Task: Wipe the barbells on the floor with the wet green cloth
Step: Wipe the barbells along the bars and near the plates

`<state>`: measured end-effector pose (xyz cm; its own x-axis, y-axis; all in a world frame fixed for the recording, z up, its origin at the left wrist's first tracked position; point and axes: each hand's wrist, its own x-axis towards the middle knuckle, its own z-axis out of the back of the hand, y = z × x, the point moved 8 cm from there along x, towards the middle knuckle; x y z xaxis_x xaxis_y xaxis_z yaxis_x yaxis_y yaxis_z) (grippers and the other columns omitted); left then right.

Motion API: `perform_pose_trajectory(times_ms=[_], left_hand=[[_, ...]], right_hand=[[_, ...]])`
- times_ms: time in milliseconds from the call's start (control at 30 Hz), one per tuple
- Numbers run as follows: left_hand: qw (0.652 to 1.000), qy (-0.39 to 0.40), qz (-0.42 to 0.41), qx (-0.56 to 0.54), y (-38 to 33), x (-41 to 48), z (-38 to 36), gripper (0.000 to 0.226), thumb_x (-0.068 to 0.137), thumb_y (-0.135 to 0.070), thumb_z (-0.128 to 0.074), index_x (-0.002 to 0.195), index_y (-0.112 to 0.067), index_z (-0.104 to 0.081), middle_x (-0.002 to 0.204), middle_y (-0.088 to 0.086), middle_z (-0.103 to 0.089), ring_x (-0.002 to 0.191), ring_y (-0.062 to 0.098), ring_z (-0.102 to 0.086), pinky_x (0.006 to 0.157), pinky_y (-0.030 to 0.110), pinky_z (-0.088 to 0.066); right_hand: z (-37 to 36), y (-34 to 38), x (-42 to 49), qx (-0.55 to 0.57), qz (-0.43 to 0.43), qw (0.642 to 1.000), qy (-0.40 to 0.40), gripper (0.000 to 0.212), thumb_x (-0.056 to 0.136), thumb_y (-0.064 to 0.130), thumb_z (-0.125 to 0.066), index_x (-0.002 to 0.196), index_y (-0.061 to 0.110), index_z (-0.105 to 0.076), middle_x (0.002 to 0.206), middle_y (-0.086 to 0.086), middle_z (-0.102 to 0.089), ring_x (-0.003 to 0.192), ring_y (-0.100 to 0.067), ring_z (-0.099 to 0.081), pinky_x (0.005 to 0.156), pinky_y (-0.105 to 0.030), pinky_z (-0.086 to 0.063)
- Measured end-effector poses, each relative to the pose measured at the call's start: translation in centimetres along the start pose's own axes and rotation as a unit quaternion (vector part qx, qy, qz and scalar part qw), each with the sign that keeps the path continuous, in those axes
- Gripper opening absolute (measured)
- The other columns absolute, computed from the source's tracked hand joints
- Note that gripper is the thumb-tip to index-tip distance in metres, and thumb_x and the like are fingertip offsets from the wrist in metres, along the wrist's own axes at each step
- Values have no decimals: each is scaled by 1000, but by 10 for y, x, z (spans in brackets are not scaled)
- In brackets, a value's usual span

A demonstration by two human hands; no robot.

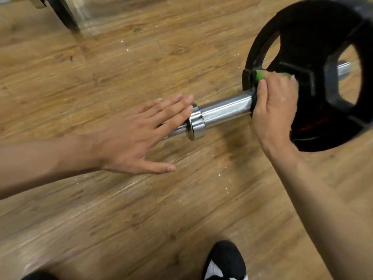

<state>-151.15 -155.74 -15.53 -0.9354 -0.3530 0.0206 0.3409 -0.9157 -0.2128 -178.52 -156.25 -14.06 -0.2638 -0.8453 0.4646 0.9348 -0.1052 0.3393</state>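
Head view: right hand [276, 106] holds the cloth [260, 75] against the plate [323, 47], where the bar [222, 111] runs into it.

The barbell lies on the wood floor [121, 209]. Only green edges of the cloth show above the right hand's knuckles; its fingers curl over the cloth, thumb straight along the plate's face. Left hand [137, 136] lies flat, fingers straight and close together, thumb splayed, its tips at the chrome collar [196, 123]. A black shoe [226, 261] stands near the bottom edge.
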Motion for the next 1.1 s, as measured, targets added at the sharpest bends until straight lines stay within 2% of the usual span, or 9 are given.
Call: perform_pose_trajectory(times_ms=[100, 300, 467, 567, 633, 767, 833, 1000, 1100], left_hand=[[1000, -4, -4, 3, -4, 0, 0, 105, 96, -80, -32, 166, -9, 2, 174, 12, 9, 161, 28, 5, 128, 46, -8], [999, -12, -27, 30, -8, 1, -2, 98, 96, -80, -34, 168, -19, -7, 174, 13, 7, 161, 31, 0, 127, 50, -13], [999, -9, -19, 37, -8, 1, -3, 100, 95, -82, -32, 168, -19, -7, 174, 13, 6, 161, 31, -1, 128, 48, -13], [999, -13, -14, 43, -9, 1, -4, 102, 93, -83, -33, 168, -19, -6, 174, 13, 7, 161, 31, -1, 128, 48, -13], [999, -13, -13, 45, -8, 0, -5, 102, 93, -84, -33, 168, -19, -7, 174, 13, 7, 161, 31, -1, 127, 48, -13], [999, -13, -11, 37, -8, 2, -3, 101, 94, -83, -33, 168, -20, -7, 175, 11, 7, 161, 30, 0, 127, 48, -15], [999, -9, -9, 34, -7, 1, -3, 100, 94, -83, -33, 168, -21, -7, 175, 11, 7, 161, 30, -1, 127, 49, -18], [999, -9, 2, 39, -2, 1, -3, 99, 94, -83, -33, 168, -23, -6, 175, 10, 6, 161, 31, -2, 127, 53, -23], [1000, -5, 21, 18, 4, 1, -2, 97, 94, -82, -33, 168, -27, -1, 175, 6, 8, 162, 27, 1, 126, 52, -23]], right_hand=[[-9, 43, -22, 23, -3, 1000, -4, 39, 113, 25, -34, 128, 14, -68, 113, -4, -67, 114, -24, -59, 115, -49, -34], [-15, 81, -51, 77, 168, 981, 63, 46, 112, 32, -34, 142, 10, -61, 133, -10, -65, 129, -29, -57, 121, -51, -27], [-1, 6, -17, 47, 44, 998, -25, 42, 112, 26, -33, 139, 7, -60, 125, -13, -65, 124, -32, -58, 122, -53, -28], [-3, 24, -21, 46, -24, 996, -78, 42, 112, 26, -33, 132, 6, -64, 123, -13, -65, 122, -31, -57, 114, -51, -35], [-9, 60, -39, 60, 21, 996, -64, 45, 112, 28, -31, 132, 6, -66, 123, -14, -64, 119, -32, -56, 110, -51, -36], [-12, 74, -49, 56, 199, 978, 35, 47, 112, 36, -33, 145, 13, -57, 137, -16, -62, 133, -32, -54, 121, -51, -27], [-12, 42, -34, 29, 172, 984, 23, 47, 113, 37, -31, 146, 13, -54, 137, -17, -62, 134, -33, -53, 123, -50, -25], [-2, 20, -28, 35, -30, 997, -68, 42, 112, 23, -32, 142, 9, -58, 157, -19, -44, 152, -36, -33, 126, -57, -19], [-13, 72, -48, 60, 23, 997, -50, 39, 111, 19, -37, 136, 6, -64, 158, -22, -42, 150, -38, -35, 126, -57, -20]])
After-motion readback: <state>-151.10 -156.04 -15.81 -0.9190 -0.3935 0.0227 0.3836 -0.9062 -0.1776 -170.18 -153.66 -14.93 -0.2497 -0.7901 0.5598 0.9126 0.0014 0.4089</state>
